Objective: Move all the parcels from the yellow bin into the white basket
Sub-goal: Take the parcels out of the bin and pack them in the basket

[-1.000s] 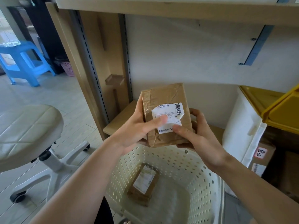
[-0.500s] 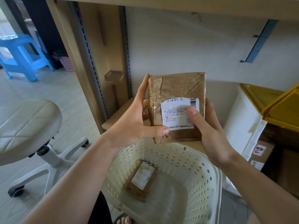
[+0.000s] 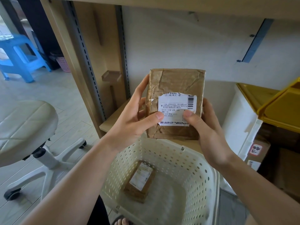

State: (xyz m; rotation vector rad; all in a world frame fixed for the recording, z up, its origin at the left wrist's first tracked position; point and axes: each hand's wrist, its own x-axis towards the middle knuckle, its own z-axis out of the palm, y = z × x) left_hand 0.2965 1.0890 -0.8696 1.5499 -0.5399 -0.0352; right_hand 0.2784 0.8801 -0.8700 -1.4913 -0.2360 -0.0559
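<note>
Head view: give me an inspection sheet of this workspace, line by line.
Surface: wooden shelf behind the white basket; pale floor.
Job's things: brown parcel held upright above the basket, label facing the camera; a smaller parcel lies on the basket's bottom; yellow bin at right, boxes below it.
Clutter: nothing seen.
Grips: left hand and right hand both hold the brown parcel, thumbs on its label.
Cables: nothing seen.
Surroundings: white stool, blue stool, pink basket.

parcel (image 3: pixel 175 101): crinkled brown paper under glossy tape | basket (image 3: pixel 199 179): matt perforated plastic | stool seat (image 3: pixel 24 127): quilted, possibly leatherette | shelf frame (image 3: pixel 107 46): wood
</note>
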